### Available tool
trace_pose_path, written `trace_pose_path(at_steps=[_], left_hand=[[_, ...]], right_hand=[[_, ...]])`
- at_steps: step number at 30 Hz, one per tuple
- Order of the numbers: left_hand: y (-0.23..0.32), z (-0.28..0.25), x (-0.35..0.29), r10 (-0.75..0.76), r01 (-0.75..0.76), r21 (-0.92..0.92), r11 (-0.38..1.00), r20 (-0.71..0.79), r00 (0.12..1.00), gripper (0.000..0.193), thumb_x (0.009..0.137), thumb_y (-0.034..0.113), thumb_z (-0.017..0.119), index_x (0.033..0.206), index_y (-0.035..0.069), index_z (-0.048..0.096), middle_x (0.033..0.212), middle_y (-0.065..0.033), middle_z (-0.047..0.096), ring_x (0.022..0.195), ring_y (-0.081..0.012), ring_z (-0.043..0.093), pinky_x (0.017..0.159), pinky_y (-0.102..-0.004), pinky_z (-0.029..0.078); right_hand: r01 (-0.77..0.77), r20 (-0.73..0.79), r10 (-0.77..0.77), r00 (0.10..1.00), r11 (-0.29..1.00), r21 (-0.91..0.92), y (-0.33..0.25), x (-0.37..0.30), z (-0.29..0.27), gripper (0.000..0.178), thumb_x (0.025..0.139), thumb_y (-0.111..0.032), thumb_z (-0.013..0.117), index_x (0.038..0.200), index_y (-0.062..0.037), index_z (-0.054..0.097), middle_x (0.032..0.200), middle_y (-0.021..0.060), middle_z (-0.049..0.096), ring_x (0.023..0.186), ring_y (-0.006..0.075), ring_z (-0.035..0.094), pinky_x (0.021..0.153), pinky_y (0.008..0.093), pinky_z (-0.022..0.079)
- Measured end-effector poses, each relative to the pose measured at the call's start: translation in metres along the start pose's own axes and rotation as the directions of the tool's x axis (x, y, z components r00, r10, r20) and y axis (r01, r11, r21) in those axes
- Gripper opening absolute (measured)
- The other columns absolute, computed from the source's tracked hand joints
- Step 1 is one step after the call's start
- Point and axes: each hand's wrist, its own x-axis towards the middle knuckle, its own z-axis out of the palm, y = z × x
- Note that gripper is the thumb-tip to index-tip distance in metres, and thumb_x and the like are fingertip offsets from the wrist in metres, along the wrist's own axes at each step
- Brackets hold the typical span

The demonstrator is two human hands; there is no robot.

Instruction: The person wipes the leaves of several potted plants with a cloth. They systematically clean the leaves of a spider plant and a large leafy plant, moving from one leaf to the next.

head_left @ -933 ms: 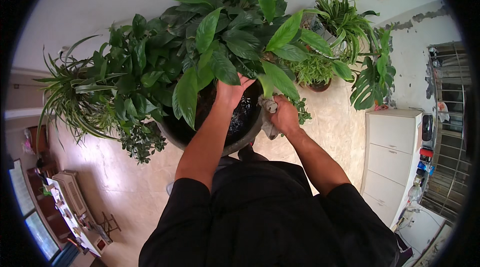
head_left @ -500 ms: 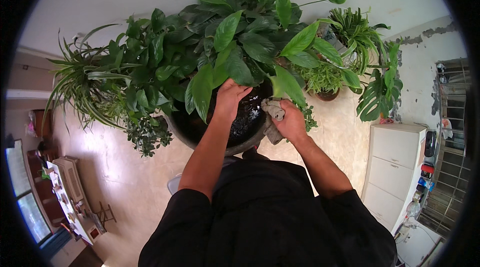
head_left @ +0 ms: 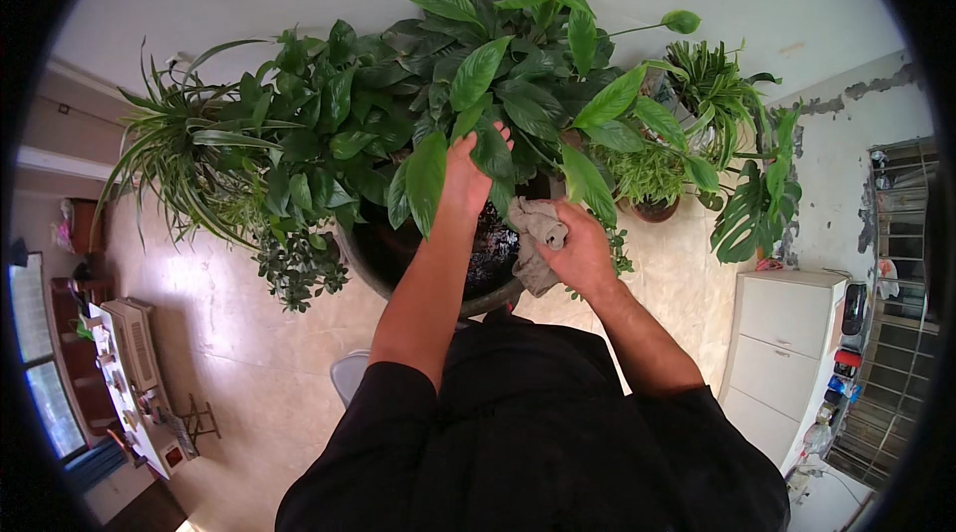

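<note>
My left hand (head_left: pixel 468 176) reaches up among the broad leaves of a large green plant (head_left: pixel 528 104). A dark green leaf (head_left: pixel 492 154) hangs in front of its fingers; the fingertips that show past the leaf are stretched out and apart. Bunched in my right hand (head_left: pixel 586 253) is a grey-brown cloth (head_left: pixel 538 241), held over the right side of a big dark round pot (head_left: pixel 360 271). Dark, shiny water (head_left: pixel 490 248) shows inside the pot between my two arms. The cloth is close to the leaves but seems apart from the one at my left hand.
A spider plant (head_left: pixel 189 154) spreads at the left, and smaller potted plants (head_left: pixel 652 179) stand at the right. A white cabinet (head_left: pixel 782 353) is by the barred window (head_left: pixel 901 293). A grey stool or chair edge (head_left: pixel 349 375) shows beside my left arm.
My left hand has moved up and away from the pot's opening, in behind a hanging leaf. My right hand stays near its place, with the cloth now spread out more.
</note>
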Motion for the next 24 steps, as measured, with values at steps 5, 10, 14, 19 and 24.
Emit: trace_pose_path(at_steps=[5, 10, 14, 19, 24], left_hand=[[-0.006, -0.017, 0.002, 0.036, -0.047, 0.194, 0.980, 0.060, 0.998, 0.046, 0.108, 0.001, 0.034, 0.154, 0.002, 0.037, 0.146, -0.0243, 0.053, 0.133, -0.0378, 0.055, 0.113, -0.0524, 0.047], [-0.011, -0.018, -0.002, 0.023, -0.032, 0.196, 0.980, 0.048, 0.999, 0.048, 0.105, -0.003, 0.039, 0.153, 0.002, 0.041, 0.146, -0.0184, 0.056, 0.129, -0.0319, 0.059, 0.112, -0.0467, 0.049], [-0.012, -0.032, 0.001, 0.054, -0.069, 0.212, 0.975, 0.075, 0.996, 0.053, 0.102, -0.007, 0.039, 0.154, 0.003, 0.042, 0.147, -0.0158, 0.055, 0.129, -0.0280, 0.059, 0.111, -0.0418, 0.049], [-0.016, -0.036, -0.002, 0.040, -0.054, 0.166, 0.985, 0.083, 0.996, 0.056, 0.100, -0.007, 0.039, 0.155, 0.005, 0.041, 0.149, -0.0129, 0.054, 0.131, -0.0265, 0.058, 0.111, -0.0395, 0.047], [-0.019, -0.051, 0.004, 0.032, -0.047, 0.159, 0.986, 0.096, 0.995, 0.055, 0.102, -0.004, 0.039, 0.156, 0.006, 0.041, 0.151, -0.0111, 0.053, 0.133, -0.0260, 0.057, 0.111, -0.0396, 0.047]], right_hand=[[-0.035, -0.025, 0.033, 0.999, 0.995, -0.094, -0.017, 0.030, 0.009, 0.043, 0.076, -0.017, 0.080, 0.114, -0.0018, 0.068, 0.108, 0.0183, 0.069, 0.099, 0.0390, 0.067, 0.085, 0.0429, 0.055], [0.039, -0.156, -0.055, 0.986, 0.994, -0.103, -0.006, 0.069, 0.050, 0.033, 0.074, -0.011, 0.078, 0.103, -0.0046, 0.065, 0.101, 0.0165, 0.068, 0.096, 0.0399, 0.067, 0.082, 0.0460, 0.054], [0.011, -0.092, -0.029, 0.995, 0.982, -0.187, -0.012, 0.099, 0.063, 0.030, 0.078, -0.009, 0.073, 0.106, -0.0067, 0.065, 0.100, 0.0165, 0.066, 0.097, 0.0413, 0.066, 0.079, 0.0496, 0.054], [-0.006, -0.048, -0.008, 0.999, 0.955, -0.297, -0.001, 0.126, 0.073, 0.026, 0.083, -0.014, 0.070, 0.108, -0.0064, 0.066, 0.104, 0.0198, 0.066, 0.098, 0.0438, 0.066, 0.083, 0.0518, 0.054], [0.023, -0.119, -0.056, 0.991, 0.966, -0.258, 0.005, 0.152, 0.086, 0.028, 0.084, -0.015, 0.070, 0.110, -0.0046, 0.066, 0.103, 0.0207, 0.066, 0.096, 0.0436, 0.066, 0.082, 0.0519, 0.054]])
